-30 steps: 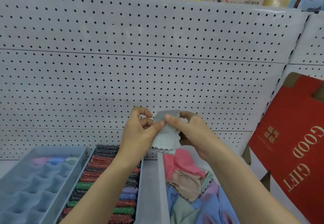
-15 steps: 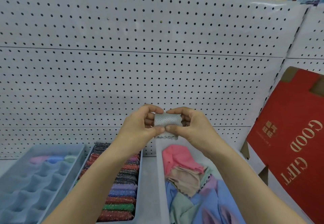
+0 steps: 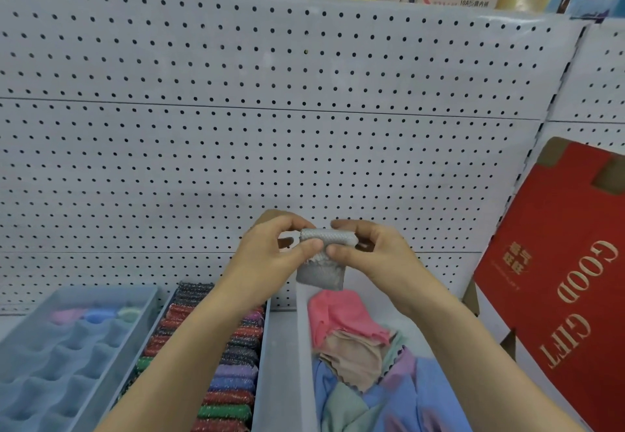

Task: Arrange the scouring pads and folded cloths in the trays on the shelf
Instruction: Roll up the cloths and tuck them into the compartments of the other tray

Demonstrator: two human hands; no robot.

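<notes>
Loose cloths (image 3: 355,364) fill your right tray (image 3: 305,364); scouring pads (image 3: 230,381) line the middle tray (image 3: 261,364). Above the right tray's far end, your left hand (image 3: 267,256) and right hand (image 3: 378,256) both pinch a part-folded grey cloth (image 3: 321,274). Pegboard (image 3: 304,144) behind.

Grey dotted cloth (image 3: 324,262) (white pegboard (image 3: 270,144), red box (image 3: 558,279)).

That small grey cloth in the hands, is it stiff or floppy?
Probably floppy: the small grey dimpled cloth folds over at the top and hangs limp below. Likely light: the left hand and right hand hold it by fingertip pinches alone. Its dimpled weave probably resists slipping.
</notes>
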